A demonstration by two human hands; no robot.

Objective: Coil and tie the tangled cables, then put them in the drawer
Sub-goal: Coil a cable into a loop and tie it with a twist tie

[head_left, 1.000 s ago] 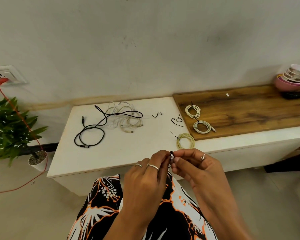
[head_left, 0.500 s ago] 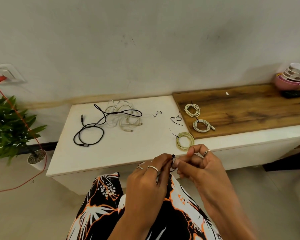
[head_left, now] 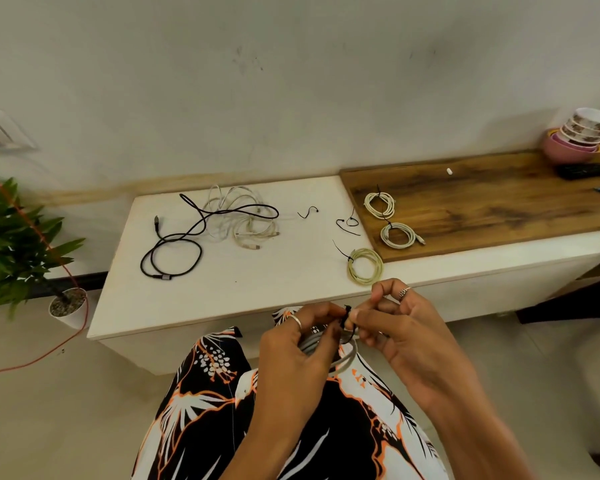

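Both hands work above the lap, in front of the white table (head_left: 187, 306). The left hand (head_left: 298, 344) grips a grey coiled cable (head_left: 343, 362), and the right hand (head_left: 399, 334) pinches a black tie (head_left: 347, 315) on top of this coil. On the table lie a yellowish tied coil (head_left: 365, 266), loose black ties (head_left: 347, 225), a black cable (head_left: 174, 251) and a white tangle (head_left: 243, 220). Two more tied coils (head_left: 388, 220) rest on the wooden board (head_left: 499, 202).

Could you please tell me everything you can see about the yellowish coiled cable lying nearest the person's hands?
The yellowish coiled cable is a pale yellow-green cord wound into a neat round coil of several loops. It lies flat on the white table near the front edge, just off the wooden board. A thin black tie cinches its left side, the tail pointing back-left. Nothing else touches it.
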